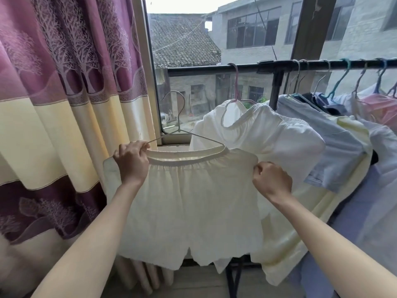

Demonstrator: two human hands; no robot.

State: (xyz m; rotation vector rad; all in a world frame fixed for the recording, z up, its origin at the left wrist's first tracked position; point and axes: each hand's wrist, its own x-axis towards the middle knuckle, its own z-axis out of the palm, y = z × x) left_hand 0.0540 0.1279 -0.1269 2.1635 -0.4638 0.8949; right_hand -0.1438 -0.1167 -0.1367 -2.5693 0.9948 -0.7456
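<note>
Cream shorts [189,211], one wire hanger [178,119], left hand [132,163], right hand [271,179] at waistband

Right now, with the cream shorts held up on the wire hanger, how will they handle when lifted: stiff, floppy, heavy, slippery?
Probably floppy: the shorts hang in soft gathers below the elastic waistband. Likely light: the cloth looks thin, almost see-through. May slide along the smooth hanger: left hand and right hand both hold the waistband ends.
</note>
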